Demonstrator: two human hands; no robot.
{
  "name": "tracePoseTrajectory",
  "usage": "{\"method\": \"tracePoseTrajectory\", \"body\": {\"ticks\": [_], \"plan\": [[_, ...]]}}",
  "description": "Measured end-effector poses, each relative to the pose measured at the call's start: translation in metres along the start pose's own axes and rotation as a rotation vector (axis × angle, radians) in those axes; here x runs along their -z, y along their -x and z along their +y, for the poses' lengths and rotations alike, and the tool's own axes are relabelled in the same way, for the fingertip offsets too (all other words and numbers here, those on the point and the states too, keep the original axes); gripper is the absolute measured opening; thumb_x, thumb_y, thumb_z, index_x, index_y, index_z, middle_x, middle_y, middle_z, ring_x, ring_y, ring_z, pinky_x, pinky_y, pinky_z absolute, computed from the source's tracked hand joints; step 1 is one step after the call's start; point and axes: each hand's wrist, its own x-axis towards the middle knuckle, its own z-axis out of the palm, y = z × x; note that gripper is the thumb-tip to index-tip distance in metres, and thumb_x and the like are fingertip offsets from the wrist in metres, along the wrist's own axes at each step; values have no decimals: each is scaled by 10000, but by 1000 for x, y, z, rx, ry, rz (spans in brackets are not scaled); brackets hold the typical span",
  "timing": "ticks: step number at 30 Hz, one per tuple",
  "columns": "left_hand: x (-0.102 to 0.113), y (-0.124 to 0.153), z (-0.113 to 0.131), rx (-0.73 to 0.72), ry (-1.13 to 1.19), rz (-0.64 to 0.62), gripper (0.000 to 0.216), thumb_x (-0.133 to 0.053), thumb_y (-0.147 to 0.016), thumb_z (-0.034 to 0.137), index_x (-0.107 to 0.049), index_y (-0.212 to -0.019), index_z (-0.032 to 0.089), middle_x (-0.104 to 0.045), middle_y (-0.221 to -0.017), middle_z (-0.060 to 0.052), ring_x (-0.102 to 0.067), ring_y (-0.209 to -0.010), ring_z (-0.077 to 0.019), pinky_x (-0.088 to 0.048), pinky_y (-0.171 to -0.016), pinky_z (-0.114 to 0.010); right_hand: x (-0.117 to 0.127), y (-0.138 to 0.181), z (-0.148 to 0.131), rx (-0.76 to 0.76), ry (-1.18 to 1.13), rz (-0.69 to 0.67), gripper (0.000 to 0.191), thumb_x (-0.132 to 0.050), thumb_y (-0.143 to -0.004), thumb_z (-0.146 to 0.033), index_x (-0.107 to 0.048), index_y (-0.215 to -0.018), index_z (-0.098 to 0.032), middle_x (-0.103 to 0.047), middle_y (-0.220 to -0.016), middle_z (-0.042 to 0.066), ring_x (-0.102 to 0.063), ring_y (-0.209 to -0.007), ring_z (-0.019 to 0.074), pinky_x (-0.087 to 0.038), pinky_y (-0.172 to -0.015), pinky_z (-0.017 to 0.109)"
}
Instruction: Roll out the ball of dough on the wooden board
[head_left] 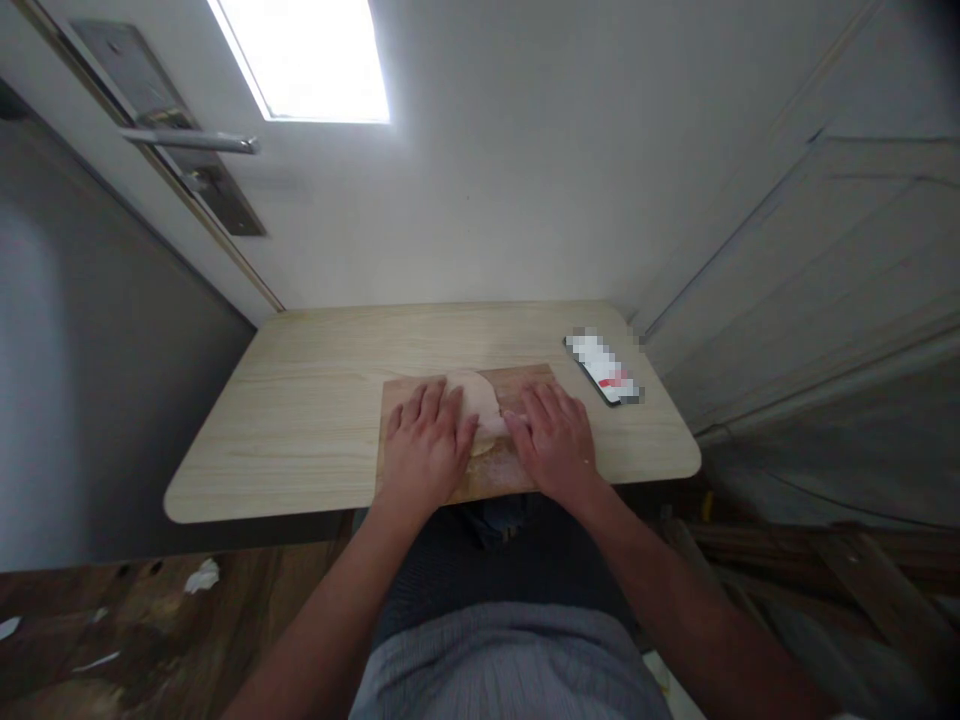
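A flat round of pale dough [478,396] lies on a wooden board [480,488] between my hands. Across the dough runs a short pale rod that looks like a rolling pin [492,427], its ends hidden under my hands. My left hand [427,435] rests over the left end, fingers stretched forward over the board and the dough's left edge, thumb beside the rod. Over the right end my right hand [556,435] is bent, its thumb against the rod and its fingers reaching over it onto the board.
The board sits at the front edge of a light wood-grain tabletop [300,400]. To the right lies a phone [604,368] with a lit screen. Behind the table stands a white door with a metal handle [191,140]. Crumpled white scrap [202,576] is on the floor.
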Motion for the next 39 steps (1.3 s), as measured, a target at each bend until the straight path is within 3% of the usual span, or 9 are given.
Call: {"method": "tracePoseTrajectory", "body": {"ticks": [9, 15, 19, 23, 39], "plan": [[-3, 35, 6, -21, 57, 6, 620, -416, -1019, 502, -447, -1512, 127, -457, -1588, -141, -364, -1499, -350, -379, -1187, -509, 4, 31, 1, 38, -94, 109, 536, -440, -1033, -458, -537, -1438, -120, -564, -1478, 144, -424, -1402, 321, -338, -1163, 517], [-6, 52, 8, 24, 58, 26, 680, -413, -1016, 540, -361, -1567, 144, -432, -1603, -135, -356, -1508, -330, -356, -1197, -541, 7, 23, -2, 81, -112, 117, 495, -441, -1034, -470, -575, -1403, -169, -560, -1494, 102, -406, -1414, 314, -264, -1194, 519], [-1, 45, 10, 73, 20, 3, 630, -365, -1028, 531, -392, -1559, 193, -429, -1605, -113, -363, -1503, -337, -307, -1194, -620, -1, 8, -5, 76, -55, 63, 482, -409, -1046, -455, -567, -1416, -189, -554, -1500, 113, -421, -1411, 306, -227, -1184, 537], [0, 32, 6, 71, -12, -3, 591, -335, -1037, 514, -444, -1528, 204, -427, -1611, -92, -336, -1517, -318, -263, -1216, -610, -8, -6, -7, 66, -18, 35, 493, -379, -1052, -474, -560, -1417, -197, -555, -1499, 121, -429, -1411, 311, -174, -1190, 579], [-1, -16, -21, 81, -46, -73, 599, -206, -1054, 516, -471, -1504, 222, -459, -1595, -91, -406, -1452, -334, -335, -1160, -603, -9, -51, -20, 11, 25, -100, 535, -292, -1070, -501, -471, -1508, -250, -512, -1544, 87, -385, -1445, 330, -166, -1192, 623]]}}
